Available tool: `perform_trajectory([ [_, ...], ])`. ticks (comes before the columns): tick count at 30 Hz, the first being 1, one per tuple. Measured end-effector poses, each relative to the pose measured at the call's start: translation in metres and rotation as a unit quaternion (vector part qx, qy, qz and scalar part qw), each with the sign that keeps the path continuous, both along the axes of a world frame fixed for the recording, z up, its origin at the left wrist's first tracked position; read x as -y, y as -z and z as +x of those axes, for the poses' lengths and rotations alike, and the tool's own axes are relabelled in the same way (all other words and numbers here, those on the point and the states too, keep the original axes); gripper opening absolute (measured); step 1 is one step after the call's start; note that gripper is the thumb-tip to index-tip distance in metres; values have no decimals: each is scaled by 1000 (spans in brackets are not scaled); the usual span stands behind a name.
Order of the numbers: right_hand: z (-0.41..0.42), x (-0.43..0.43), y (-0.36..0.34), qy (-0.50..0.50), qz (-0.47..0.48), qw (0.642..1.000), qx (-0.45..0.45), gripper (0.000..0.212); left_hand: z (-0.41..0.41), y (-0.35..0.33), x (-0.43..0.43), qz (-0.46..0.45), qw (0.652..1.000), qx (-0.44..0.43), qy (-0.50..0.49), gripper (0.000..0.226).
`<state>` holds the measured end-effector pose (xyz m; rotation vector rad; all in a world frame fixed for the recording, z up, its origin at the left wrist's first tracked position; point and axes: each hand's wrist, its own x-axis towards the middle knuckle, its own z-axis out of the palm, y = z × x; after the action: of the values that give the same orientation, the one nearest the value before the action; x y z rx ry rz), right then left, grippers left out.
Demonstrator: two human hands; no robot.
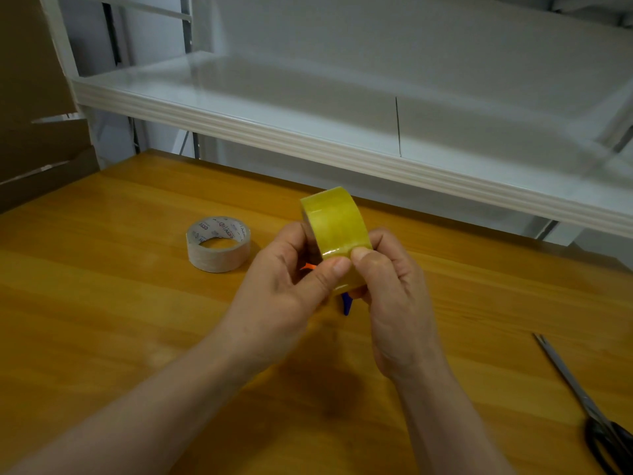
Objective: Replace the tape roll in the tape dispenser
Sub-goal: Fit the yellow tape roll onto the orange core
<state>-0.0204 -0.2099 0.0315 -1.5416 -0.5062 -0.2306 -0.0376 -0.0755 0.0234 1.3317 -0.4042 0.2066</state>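
The person is holding the yellow tape roll (334, 222) on edge, axis running left to right: left hand (284, 286) gripping its left side, right hand (394, 296) its right, 2 thumbs meeting on the near face. The dispenser (346, 303), mostly hidden, is peeking out just below.

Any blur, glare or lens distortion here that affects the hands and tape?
Head view: left hand, right hand and the yellow tape roll are fairly sharp, with a small glare streak on the roll near the thumbs; the white shelf looks soft, its edge slightly bowed by the wide lens; a soft shadow lies on the table under the hands.
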Motion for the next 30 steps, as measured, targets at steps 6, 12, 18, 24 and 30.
perform_trajectory([
  [6, -1, 2, -2, -4, 30, 999, -33, 27, -2, 4, 3, 59, 997, 47, -16, 33],
  [12, -1, 2, -4, -19, 4, 1000, -13, 16, 3, 2, -4, -33, 999, 20, 10, 19],
  [18, -2, 2, -3, -64, 4, 998, -18, 18, 4, -5, -10, -122, 990, -45, 55, 29],
  [24, -3, -1, -2, -49, 3, 999, -23, 18, 8, -6, -15, -138, 985, -77, 75, 37],
  [30, -2, 1, -3, -24, 6, 999, -20, 21, 5, 1, -9, 2, 999, 25, 22, 25],
])
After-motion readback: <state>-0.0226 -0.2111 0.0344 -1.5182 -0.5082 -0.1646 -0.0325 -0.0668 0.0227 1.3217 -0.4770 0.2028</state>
